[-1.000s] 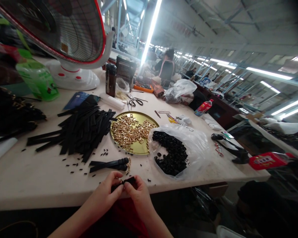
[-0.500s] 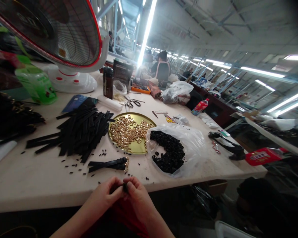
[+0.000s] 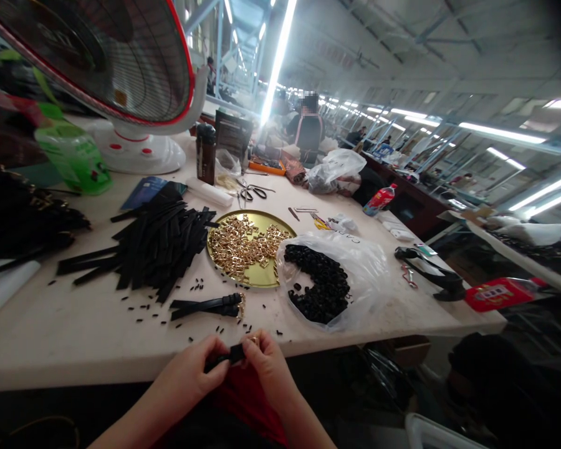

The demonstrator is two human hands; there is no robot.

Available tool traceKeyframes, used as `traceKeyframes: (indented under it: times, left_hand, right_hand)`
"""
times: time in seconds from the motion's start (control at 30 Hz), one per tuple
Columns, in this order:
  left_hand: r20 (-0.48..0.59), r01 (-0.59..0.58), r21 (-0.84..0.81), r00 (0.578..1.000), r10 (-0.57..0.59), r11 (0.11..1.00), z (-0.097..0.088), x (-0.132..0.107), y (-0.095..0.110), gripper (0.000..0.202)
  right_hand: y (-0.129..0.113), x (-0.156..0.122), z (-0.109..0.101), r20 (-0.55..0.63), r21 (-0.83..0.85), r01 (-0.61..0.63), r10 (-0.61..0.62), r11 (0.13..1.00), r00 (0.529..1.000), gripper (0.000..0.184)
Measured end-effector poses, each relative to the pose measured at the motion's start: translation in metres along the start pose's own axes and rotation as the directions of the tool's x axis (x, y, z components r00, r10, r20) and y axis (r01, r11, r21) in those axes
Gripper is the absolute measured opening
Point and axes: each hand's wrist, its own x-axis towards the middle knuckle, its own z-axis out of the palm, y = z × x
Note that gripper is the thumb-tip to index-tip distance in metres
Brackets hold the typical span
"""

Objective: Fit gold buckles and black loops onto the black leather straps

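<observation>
Gold buckles [image 3: 234, 251] on round tray [image 3: 264, 273], black pieces [image 3: 326, 298] in bag [image 3: 367, 269]

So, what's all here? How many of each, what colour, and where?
Table: one, pale, across the view
Fan: one, white and red, back left
Pouch: one, green, left
Flask: one, dark, beside the fan
Plate: one, gold, centre
Strips: many, black, left of plate
Buckles: many, gold, on plate
Buckled straps: several, black and gold, before plate
Bag: one, clear, right of plate
Pieces: many, black, in bag
Bits: many, black, strewn on table
Scissors: one pair, dark, behind plate
Bottles: two, red, right side
Co-workers: several, blurred, background
The rest: too blurred to count
Held strap: one, black, front centre
Left hand: one, bare, holding strap
Right hand: one, bare, holding strap
</observation>
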Motion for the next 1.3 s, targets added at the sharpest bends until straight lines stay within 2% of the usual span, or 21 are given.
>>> traceKeyframes:
  times: [0.07,0.13,0.23,0.3,0.4,0.53,0.67,0.77,0.83,1.0,1.13,1.3]
  left_hand:
    - [0.043,0.012,-0.072,0.999,-0.009,0.997,0.0,-0.001,0.0,0.015]
    - [0.095,0.035,-0.164,0.995,-0.02,0.986,0.001,-0.001,-0.001,0.017]
    - [0.103,0.067,-0.234,0.994,-0.044,0.97,0.003,0.003,-0.005,0.016]
    - [0.104,0.079,-0.253,0.993,-0.054,0.964,0.005,0.005,-0.007,0.016]
    - [0.094,0.066,-0.201,0.994,-0.048,0.977,0.007,0.006,-0.01,0.017]
    - [0.076,0.042,-0.046,0.996,-0.038,0.998,0.003,0.004,-0.01,0.017]
    - [0.171,0.052,-0.09,0.985,-0.036,0.995,-0.004,0.0,-0.011,0.022]
    - [0.185,0.093,-0.1,0.98,-0.074,0.991,-0.007,-0.002,-0.012,0.021]
    - [0.17,0.096,-0.085,0.982,-0.081,0.992,-0.007,-0.003,-0.011,0.022]
    - [0.155,0.083,-0.07,0.985,-0.071,0.994,0.0,-0.003,-0.008,0.022]
    - [0.164,0.15,-0.172,0.979,-0.122,0.974,0.005,-0.003,-0.009,0.021]
    - [0.161,0.176,-0.233,0.977,-0.14,0.956,0.008,-0.001,-0.016,0.023]
  right_hand:
    - [0.0,0.002,-0.001,-0.078,-0.16,0.045,-0.058,0.986,0.995,0.024]
    - [-0.001,0.003,-0.003,-0.087,-0.199,0.052,-0.07,0.979,0.994,0.023]
    - [-0.002,0.003,-0.005,-0.021,-0.142,0.039,-0.043,0.989,0.999,0.028]
    - [-0.001,0.001,-0.007,0.041,-0.18,0.015,-0.008,0.984,0.999,0.023]
    - [0.004,-0.001,-0.009,0.082,-0.272,-0.003,0.026,0.962,0.996,0.011]
    - [0.009,-0.004,-0.009,0.057,-0.292,-0.034,0.053,0.956,0.997,0.008]
    - [0.007,-0.007,-0.007,0.013,-0.305,-0.022,0.027,0.952,1.0,0.007]
    - [0.006,-0.01,-0.006,-0.01,-0.341,-0.009,0.005,0.94,1.0,0.007]
    - [0.006,-0.012,-0.006,-0.009,-0.414,0.031,-0.038,0.91,0.999,0.006]
    - [0.005,-0.016,-0.008,0.068,-0.615,0.161,-0.151,0.772,0.986,0.008]
    - [0.006,-0.017,-0.009,0.125,-0.701,0.252,-0.233,0.667,0.965,0.011]
    - [0.008,-0.015,-0.008,0.102,-0.722,0.236,-0.237,0.65,0.966,0.011]
